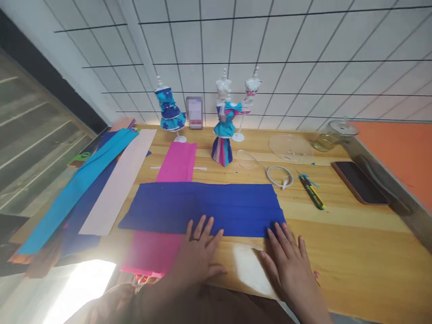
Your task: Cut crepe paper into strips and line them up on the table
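Note:
A wide strip of royal blue cloth (205, 204) lies flat across the table. My left hand (200, 252) rests palm down with fingers spread, its fingertips on the cloth's near edge. Over at the near right corner of the cloth, my right hand (292, 261) also lies flat, fingers spread. Neither hand grips anything. Underneath the blue piece runs a long pink strip (177, 162), crossing it from back to front; its middle is hidden.
Blue (81, 180) and pale pink (118, 189) strips lie piled at left. Small dressed mannequins (168, 108) and a phone (195, 113) stand at the back. A cable (280, 177), a cutter (312, 192), a dark phone (359, 182) and a glass jar (326, 141) are on the right.

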Demonstrator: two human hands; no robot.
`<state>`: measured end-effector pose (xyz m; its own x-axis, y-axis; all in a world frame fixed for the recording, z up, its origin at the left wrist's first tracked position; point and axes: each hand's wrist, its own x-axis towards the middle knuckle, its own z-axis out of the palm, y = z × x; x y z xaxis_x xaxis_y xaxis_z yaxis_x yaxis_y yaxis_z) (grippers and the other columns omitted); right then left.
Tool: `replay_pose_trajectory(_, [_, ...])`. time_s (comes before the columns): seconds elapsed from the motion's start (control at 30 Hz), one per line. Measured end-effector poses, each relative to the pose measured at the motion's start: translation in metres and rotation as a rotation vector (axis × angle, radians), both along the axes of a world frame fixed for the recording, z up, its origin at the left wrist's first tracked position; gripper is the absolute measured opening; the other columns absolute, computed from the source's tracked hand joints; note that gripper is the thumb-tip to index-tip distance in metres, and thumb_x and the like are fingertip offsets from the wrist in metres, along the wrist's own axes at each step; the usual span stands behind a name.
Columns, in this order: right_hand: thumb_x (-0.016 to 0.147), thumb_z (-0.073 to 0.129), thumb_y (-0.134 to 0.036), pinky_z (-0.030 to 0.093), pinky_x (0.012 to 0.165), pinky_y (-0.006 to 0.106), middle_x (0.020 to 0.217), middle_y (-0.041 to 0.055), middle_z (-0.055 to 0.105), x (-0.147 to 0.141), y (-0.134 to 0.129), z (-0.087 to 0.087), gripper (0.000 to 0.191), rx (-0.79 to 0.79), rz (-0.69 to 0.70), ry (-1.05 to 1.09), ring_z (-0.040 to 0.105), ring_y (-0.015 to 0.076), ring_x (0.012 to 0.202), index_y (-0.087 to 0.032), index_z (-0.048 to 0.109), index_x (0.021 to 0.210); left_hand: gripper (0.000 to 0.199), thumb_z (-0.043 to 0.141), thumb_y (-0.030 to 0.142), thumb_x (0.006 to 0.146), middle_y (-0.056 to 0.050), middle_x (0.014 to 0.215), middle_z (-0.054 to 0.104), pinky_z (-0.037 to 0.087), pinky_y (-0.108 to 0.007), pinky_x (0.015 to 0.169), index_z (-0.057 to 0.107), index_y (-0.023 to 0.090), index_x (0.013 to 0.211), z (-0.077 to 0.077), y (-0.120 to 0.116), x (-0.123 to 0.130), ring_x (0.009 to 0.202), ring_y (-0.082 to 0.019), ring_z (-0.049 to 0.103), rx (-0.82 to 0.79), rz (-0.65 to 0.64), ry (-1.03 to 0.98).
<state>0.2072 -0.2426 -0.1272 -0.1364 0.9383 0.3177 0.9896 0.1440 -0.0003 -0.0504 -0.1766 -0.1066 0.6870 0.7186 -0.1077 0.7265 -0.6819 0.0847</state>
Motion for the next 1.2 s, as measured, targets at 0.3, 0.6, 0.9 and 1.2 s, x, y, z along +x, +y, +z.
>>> replay_pose_trajectory(0.3, [0.087, 0.035, -0.051, 0.026, 0.102, 0.052, 0.136, 0.0179, 0.041, -0.053, 0.018, -0.007, 0.06, -0.022, 0.299, 0.045, 0.028, 0.031, 0.13, -0.007, 0.047, 0.125, 0.081, 0.019, 0.074, 0.075, -0.011, 0.148, 0.016, 0.013, -0.057, 0.104, 0.019, 0.026, 0.141, 0.012, -0.004, -0.007, 0.136, -0.032, 0.006, -0.104, 0.037, -0.073])
replay_pose_trajectory(0.6, [0.086, 0.029, -0.056, 0.028, 0.099, 0.053, 0.133, 0.0191, 0.044, -0.046, 0.018, -0.02, 0.066, 0.027, 0.333, 0.039, 0.031, 0.0337, 0.128, -0.004, 0.051, 0.122, 0.076, 0.023, 0.068, 0.08, -0.008, 0.149, 0.011, 0.013, -0.056, 0.106, 0.016, 0.023, 0.142, 0.006, 0.0, -0.066, 0.136, -0.03, 0.006, -0.057, 0.321, 0.001])
replay_pose_trajectory(0.9, [0.086, 0.028, -0.057, 0.029, 0.1, 0.054, 0.133, 0.0167, 0.045, -0.046, 0.017, -0.022, 0.065, 0.012, 0.312, 0.074, 0.032, 0.0328, 0.128, -0.009, 0.05, 0.124, 0.074, 0.026, 0.065, 0.082, -0.011, 0.147, 0.017, 0.014, -0.063, 0.101, 0.022, 0.021, 0.14, 0.011, 0.006, -0.097, 0.134, -0.034, 0.013, -0.039, 0.577, 0.144])
replay_pose_trajectory(1.2, [0.086, 0.039, -0.051, 0.029, 0.102, 0.052, 0.136, 0.015, 0.042, -0.05, 0.016, -0.006, 0.055, -0.039, 0.247, 0.066, 0.03, 0.0302, 0.129, -0.013, 0.049, 0.126, 0.074, 0.034, 0.064, 0.08, -0.012, 0.145, 0.022, 0.017, -0.066, 0.097, 0.026, 0.021, 0.139, 0.006, 0.005, -0.099, 0.133, -0.036, 0.018, 0.061, 0.562, 0.188])
